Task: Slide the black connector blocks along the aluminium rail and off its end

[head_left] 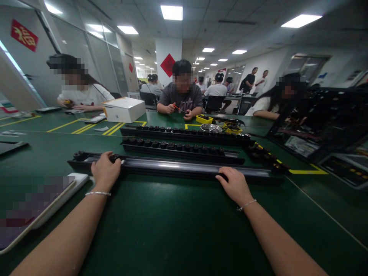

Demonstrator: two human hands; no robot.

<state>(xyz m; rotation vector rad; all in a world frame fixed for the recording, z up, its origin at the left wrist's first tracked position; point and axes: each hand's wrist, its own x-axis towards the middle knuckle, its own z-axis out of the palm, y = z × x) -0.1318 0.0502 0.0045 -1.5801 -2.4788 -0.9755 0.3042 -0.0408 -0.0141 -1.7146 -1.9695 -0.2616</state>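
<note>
Hands rest on a long black power strip (172, 167) that lies crosswise on the green table (161, 222), nearest the person. Their left hand (105, 171) curls over its left end, fingers closed on the strip's edge; their right hand (234, 184) lies flatter on the right part, fingers bent over the near rim. Two more black socket strips (181, 147) lie parallel just behind. A white box (124, 109) stands farther back, and a seated co-worker (181, 96) opposite holds a red tool. A tablet (37, 209) lies at the left.
</note>
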